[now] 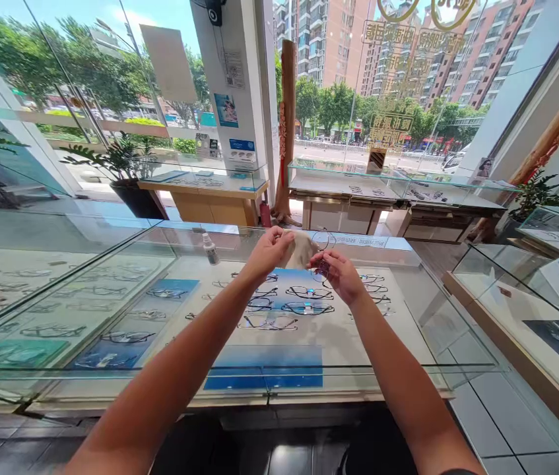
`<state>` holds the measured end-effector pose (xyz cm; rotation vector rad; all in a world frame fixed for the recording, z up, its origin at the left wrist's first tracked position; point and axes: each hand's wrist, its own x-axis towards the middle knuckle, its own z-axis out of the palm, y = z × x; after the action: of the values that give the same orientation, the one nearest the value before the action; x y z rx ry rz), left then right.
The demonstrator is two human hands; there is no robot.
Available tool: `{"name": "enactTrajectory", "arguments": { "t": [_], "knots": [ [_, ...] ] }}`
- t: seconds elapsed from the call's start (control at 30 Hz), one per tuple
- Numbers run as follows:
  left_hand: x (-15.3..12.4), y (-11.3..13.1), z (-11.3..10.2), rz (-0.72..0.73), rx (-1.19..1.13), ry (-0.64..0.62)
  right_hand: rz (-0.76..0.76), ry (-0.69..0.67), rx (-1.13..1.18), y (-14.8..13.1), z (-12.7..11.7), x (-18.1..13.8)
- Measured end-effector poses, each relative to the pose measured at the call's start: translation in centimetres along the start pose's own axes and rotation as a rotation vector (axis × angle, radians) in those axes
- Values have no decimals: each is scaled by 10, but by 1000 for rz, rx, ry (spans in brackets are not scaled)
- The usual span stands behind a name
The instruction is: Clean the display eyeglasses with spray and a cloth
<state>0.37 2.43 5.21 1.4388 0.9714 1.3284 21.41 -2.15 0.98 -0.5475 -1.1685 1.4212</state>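
Above the glass display case (358, 359), both my arms reach forward. My left hand (272, 249) is closed on a pale beige cloth (299, 252), pinched between thumb and fingers. The cloth hangs between the two hands. In my right hand (339, 272) is a pair of thin dark-rimmed eyeglasses (325, 239), held by the fingers with part of the frame standing up above them. The cloth's right edge meets the right fingertips; whether they also grip it I cannot tell. Below, inside the case, lie several pairs of eyeglasses (307, 308).
A small spray bottle (209, 249) stands on the glass left of my hands. More glass cases flank this one at left (61, 264) and right (507, 290). Farther back are a wooden-based counter (214, 206), a potted plant (135, 191) and tall windows.
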Motion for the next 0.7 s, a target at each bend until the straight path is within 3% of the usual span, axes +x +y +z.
{"name": "enactTrajectory", "arguments": {
  "t": [0.23, 0.37, 0.7],
  "knots": [
    [-9, -17, 13, 126, -82, -58, 15, -36, -23, 3, 2, -1],
    [-14, -25, 15, 119, -97, -109, 5, -69, -75, 5, 3, -2],
    [-32, -22, 18, 151, -151, -249, 33, -48, -145, 12, 1, -4]
  ]
}}
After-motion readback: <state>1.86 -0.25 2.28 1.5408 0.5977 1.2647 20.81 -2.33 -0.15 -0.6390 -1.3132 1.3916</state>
